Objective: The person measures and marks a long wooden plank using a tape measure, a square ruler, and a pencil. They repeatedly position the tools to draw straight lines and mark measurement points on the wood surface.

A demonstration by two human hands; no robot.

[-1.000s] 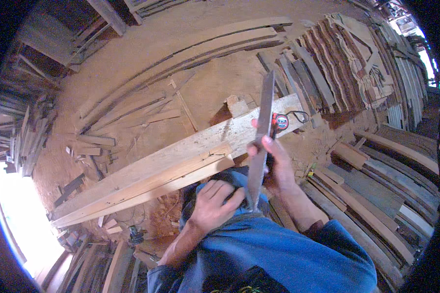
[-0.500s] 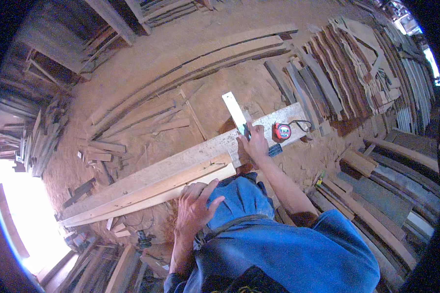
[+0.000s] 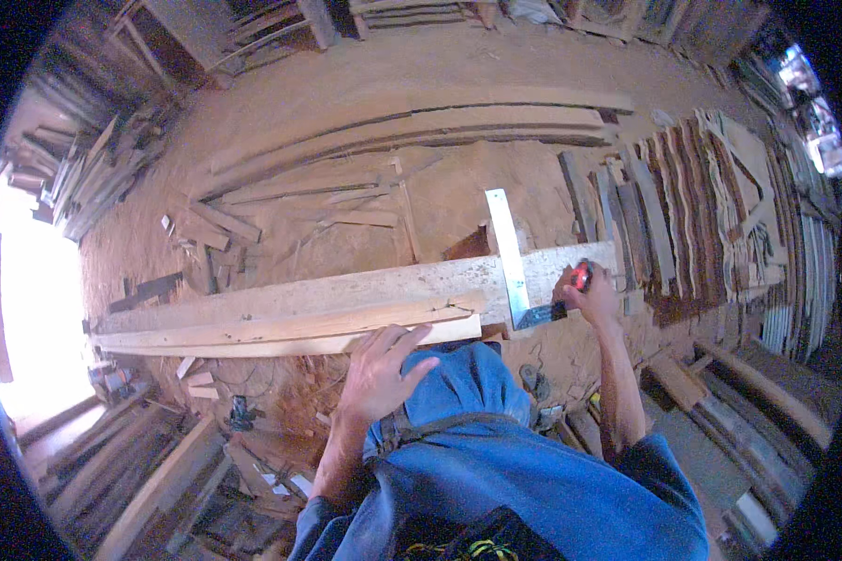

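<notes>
My right hand (image 3: 593, 297) is closed round a red and black tape measure (image 3: 582, 275) above the right end of a long, pale bench plank (image 3: 421, 280). Just left of that hand, a try square (image 3: 505, 245) lies across the plank, its bright blade pointing away from me and its dark stock (image 3: 539, 316) close to me. My left hand (image 3: 381, 370) rests with fingers spread at the near edge of a light timber strip (image 3: 454, 328). That strip lies alongside another wooden length (image 3: 346, 324) on the bench, their right ends short of the square.
Long beams (image 3: 421, 131) lie on the dirt floor beyond the bench, with offcuts (image 3: 225, 222) to the left. A row of rough-edged boards (image 3: 683, 201) lies at the far right. More stacked timber (image 3: 720, 411) is at the near right, and boards (image 3: 150, 486) at the near left.
My right hand has let go of the try square, moved right and taken hold of the tape measure. The square now lies on the plank. My left hand stays by the strip; the view has turned.
</notes>
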